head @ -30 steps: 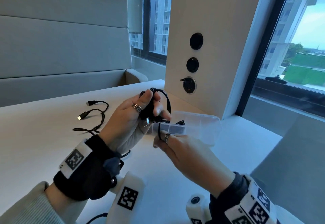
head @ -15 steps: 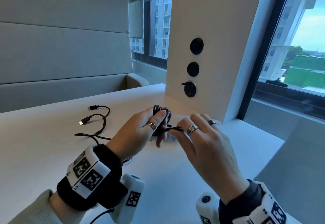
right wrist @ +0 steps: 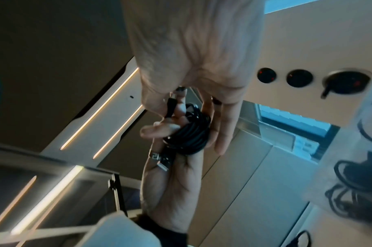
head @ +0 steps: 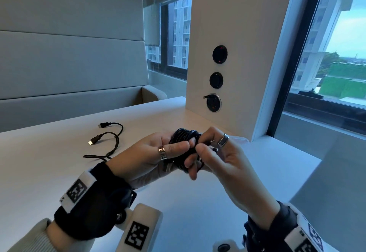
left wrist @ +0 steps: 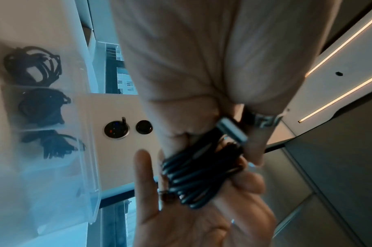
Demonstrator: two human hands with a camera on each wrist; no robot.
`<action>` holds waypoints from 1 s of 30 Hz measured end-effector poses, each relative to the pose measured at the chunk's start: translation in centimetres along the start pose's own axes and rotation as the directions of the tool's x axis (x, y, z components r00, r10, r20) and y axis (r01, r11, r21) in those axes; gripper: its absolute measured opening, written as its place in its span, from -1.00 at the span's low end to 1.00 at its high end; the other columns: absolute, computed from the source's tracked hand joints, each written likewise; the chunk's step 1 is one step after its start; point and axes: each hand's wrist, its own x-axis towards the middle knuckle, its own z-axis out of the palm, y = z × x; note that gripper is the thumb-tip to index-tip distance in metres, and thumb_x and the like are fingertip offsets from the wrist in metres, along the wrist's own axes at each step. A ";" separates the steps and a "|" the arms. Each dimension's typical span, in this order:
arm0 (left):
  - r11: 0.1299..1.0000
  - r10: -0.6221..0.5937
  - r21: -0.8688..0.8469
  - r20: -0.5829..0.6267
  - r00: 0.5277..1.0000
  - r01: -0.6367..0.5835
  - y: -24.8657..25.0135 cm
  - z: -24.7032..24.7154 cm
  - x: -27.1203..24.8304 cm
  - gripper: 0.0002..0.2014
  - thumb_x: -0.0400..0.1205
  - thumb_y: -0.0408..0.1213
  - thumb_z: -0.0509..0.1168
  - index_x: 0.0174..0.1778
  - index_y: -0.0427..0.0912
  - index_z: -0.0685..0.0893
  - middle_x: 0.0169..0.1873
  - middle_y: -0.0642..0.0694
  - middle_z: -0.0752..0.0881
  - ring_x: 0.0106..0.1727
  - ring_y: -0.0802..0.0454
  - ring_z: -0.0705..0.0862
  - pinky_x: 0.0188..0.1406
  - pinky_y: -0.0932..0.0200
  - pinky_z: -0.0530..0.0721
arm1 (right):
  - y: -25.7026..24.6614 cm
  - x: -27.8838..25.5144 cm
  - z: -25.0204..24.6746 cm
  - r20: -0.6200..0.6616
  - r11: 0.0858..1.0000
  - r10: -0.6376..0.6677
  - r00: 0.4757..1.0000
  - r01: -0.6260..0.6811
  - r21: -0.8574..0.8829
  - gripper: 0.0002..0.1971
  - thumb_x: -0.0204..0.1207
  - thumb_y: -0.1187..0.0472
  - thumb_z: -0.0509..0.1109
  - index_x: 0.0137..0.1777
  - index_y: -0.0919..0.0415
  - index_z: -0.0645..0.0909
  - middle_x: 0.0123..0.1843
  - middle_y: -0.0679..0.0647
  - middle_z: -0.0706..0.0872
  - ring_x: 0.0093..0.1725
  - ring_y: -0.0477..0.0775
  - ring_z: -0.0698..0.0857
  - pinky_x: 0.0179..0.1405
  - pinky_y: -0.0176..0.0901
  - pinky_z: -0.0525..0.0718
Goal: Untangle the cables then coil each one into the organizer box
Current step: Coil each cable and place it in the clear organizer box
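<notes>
My left hand (head: 179,149) grips a tightly coiled black cable (head: 183,138) above the white table, with its silver USB plug (left wrist: 231,132) sticking out by the ringed finger. My right hand (head: 202,146) meets it from the right and pinches the cable's other end (right wrist: 171,105) against the coil (right wrist: 191,135). The clear organizer box (left wrist: 91,167) lies behind the hands, almost hidden in the head view. It holds three coiled black cables (left wrist: 32,66) in separate compartments. A loose black cable (head: 113,139) with two plugs lies on the table to the left.
A white pillar (head: 237,53) with three round black sockets (head: 213,102) stands just behind the box, with a window to its right. A padded grey bench back runs along the far side of the table (head: 49,172).
One second ago my right hand was at the clear box. It has moved onto the coil and now pinches the cable end. Both hands sit lower, and the coil looks tighter.
</notes>
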 end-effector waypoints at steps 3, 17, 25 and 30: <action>0.992 0.003 0.123 -0.110 0.994 0.011 0.2 -0.1 0.0 -0.93 0.46 -0.24 0.43 -0.20 -0.14 0.75 -0.37 -0.04 0.71 -0.24 0.06 0.72 -0.11 0.26 0.66 | 0.5 0.4 -0.1 -0.089 0.987 -0.082 0.993 0.068 -0.145 -0.82 0.55 0.43 0.32 -0.27 0.28 0.47 -0.41 0.04 0.69 -0.41 -0.03 0.62 -0.28 -0.24 0.64; 0.906 0.127 0.424 -0.276 0.953 0.002 -1.0 -1.0 0.4 -0.86 0.54 -0.19 0.20 -0.11 -0.19 0.51 -0.31 0.02 0.63 -0.23 0.16 0.57 -0.18 0.32 0.55 | 1.0 1.8 -1.0 -0.059 0.956 0.224 0.973 -0.208 0.206 -0.64 0.44 0.24 0.35 0.22 0.35 0.57 -0.05 0.18 0.76 -0.10 0.10 0.73 0.03 -0.03 0.73; 0.877 0.084 0.479 -0.189 0.978 0.017 -0.3 -1.1 -0.1 -0.85 0.54 -0.24 0.28 -0.02 -0.18 0.56 -0.27 0.02 0.69 -0.18 0.13 0.61 -0.10 0.24 0.56 | 0.0 1.8 -1.8 0.133 0.880 0.297 0.945 -0.326 0.345 -0.71 0.24 0.29 0.44 -0.01 0.28 0.72 -0.17 0.13 0.75 -0.21 0.00 0.74 -0.12 -0.23 0.72; 0.815 0.128 0.579 -0.182 0.975 0.002 -0.4 -0.3 0.1 -0.85 0.52 -0.24 0.28 -0.06 -0.20 0.53 -0.31 0.06 0.66 -0.22 0.23 0.62 -0.17 0.41 0.55 | 0.4 1.9 -2.0 0.057 0.914 0.293 0.955 -0.297 0.276 -0.72 0.26 0.43 0.52 -0.03 0.28 0.64 -0.21 0.14 0.71 -0.26 0.01 0.71 -0.20 -0.23 0.73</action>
